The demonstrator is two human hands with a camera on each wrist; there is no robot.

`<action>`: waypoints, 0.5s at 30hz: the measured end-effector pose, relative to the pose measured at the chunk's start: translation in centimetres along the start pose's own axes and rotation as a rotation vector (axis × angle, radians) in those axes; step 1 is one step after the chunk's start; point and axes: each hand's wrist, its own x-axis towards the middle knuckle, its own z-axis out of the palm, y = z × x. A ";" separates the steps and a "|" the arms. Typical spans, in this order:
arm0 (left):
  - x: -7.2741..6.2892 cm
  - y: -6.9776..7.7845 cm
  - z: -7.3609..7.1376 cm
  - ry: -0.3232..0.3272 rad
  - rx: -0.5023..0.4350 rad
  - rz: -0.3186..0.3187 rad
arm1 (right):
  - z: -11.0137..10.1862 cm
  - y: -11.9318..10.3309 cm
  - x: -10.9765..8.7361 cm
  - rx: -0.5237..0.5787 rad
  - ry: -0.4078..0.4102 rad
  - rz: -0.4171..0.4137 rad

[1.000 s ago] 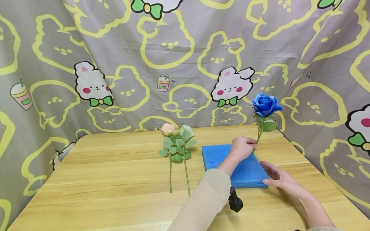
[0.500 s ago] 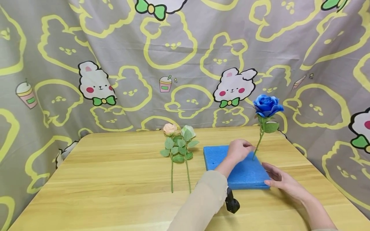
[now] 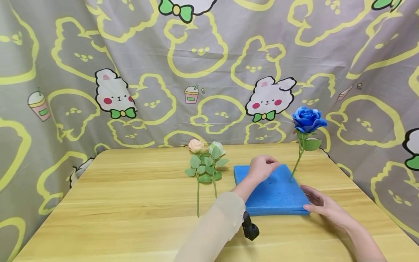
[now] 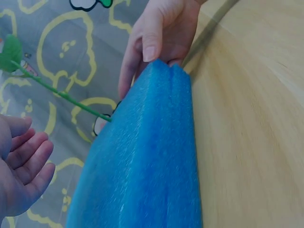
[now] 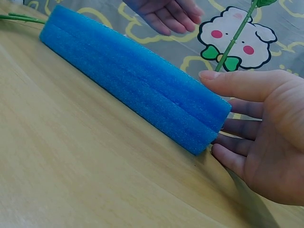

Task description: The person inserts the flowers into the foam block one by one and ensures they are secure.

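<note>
A blue artificial rose [image 3: 308, 120] stands, leaning slightly right, with its stem in the right part of a flat blue foam block [image 3: 278, 198]. My left hand [image 3: 263, 168] hovers over the block, left of the stem, holding nothing; its fingers are loosely bent in the left wrist view [image 4: 26, 166]. At the block's near right corner, my right hand [image 3: 328, 211] holds the foam, thumb at the top edge and fingers against the end face, as the right wrist view shows. A small dark hole [image 3: 270, 183] marks the foam's top.
Left of the block, a peach rose [image 3: 196, 145] and a whitish-green rose [image 3: 216, 148] lie side by side on the wooden table [image 3: 131, 196], stems toward me. My left sleeve overlaps the second stem's end. A patterned curtain [image 3: 147, 54] hangs behind.
My left hand has let go of the blue rose's stem and moved left, away from it. The rose stays standing. My right hand keeps its hold on the corner; the head view has shifted slightly.
</note>
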 end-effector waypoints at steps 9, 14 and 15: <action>-0.9 -0.5 -2.6 0.043 0.048 0.024 | 0.0 0.4 -0.1 0.001 -0.001 -0.068; -1.5 -0.9 -4.6 0.070 0.093 0.034 | 0.0 0.3 0.0 -0.005 0.005 -0.053; -1.6 -1.0 -5.1 0.069 0.095 0.035 | 0.0 0.3 0.0 -0.004 0.003 -0.054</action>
